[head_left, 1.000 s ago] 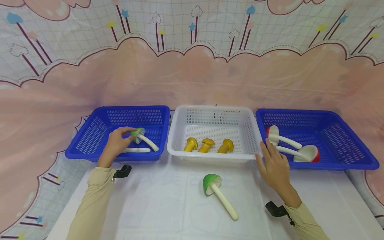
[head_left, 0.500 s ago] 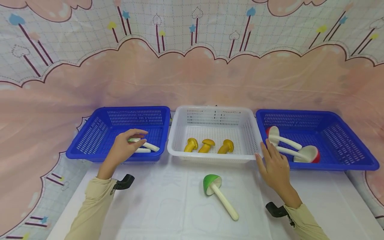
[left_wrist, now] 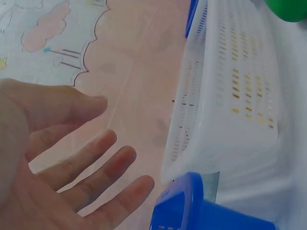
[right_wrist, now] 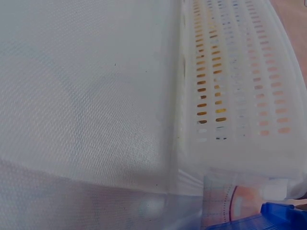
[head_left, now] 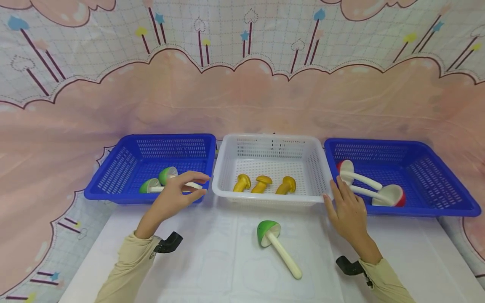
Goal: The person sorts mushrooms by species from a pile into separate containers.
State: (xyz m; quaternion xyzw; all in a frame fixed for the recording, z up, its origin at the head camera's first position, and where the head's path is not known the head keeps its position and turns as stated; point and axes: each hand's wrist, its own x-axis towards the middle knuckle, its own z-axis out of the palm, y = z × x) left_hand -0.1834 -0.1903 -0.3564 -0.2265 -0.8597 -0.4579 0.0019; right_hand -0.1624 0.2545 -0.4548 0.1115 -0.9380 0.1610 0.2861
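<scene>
My left hand (head_left: 176, 195) hangs over the front right corner of the left blue basket (head_left: 110, 196), fingers spread from the thumb with nothing between them. Below and behind it, two green-capped toy mushrooms lie in that basket, a rear one (head_left: 165, 173) and a front one (head_left: 149, 185), their white stems partly hidden by the hand. My right hand (head_left: 346, 210) rests with extended fingers at the neighbouring rims of the white basket (head_left: 265, 196) and the right blue basket (head_left: 435, 210). Another green-capped mushroom (head_left: 282, 252) lies on the table in front of the white basket.
Three yellow mushrooms (head_left: 261, 184) lie along the front of the white basket. Two red-capped mushrooms (head_left: 392, 195) with white stems are in the right blue basket. A white cloth (head_left: 212, 261) covers the table, and a patterned curtain (head_left: 242, 101) hangs behind the baskets.
My left hand has let go of a green-capped mushroom in the left blue basket and moved right and toward me. My right hand stays at the rims.
</scene>
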